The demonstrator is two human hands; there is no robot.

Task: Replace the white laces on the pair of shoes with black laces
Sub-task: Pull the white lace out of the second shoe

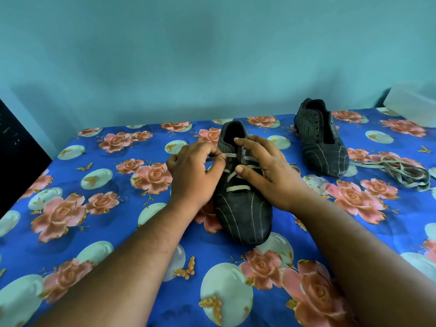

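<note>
Two dark shoes lie on the floral blue sheet [113, 232]. From the head camera, the near shoe [243, 208] sits at centre, toe toward the viewer, white lace [237, 188] still threaded. At its 9 o'clock the left hand [192, 172] pinches a lace end with curled fingers. At 3 o'clock the right hand [269, 168] rests on the shoe, fingers spread. The unlaced shoe [322, 140] lies at 2 o'clock, a loose lace pile [405, 172] beside it.
</note>
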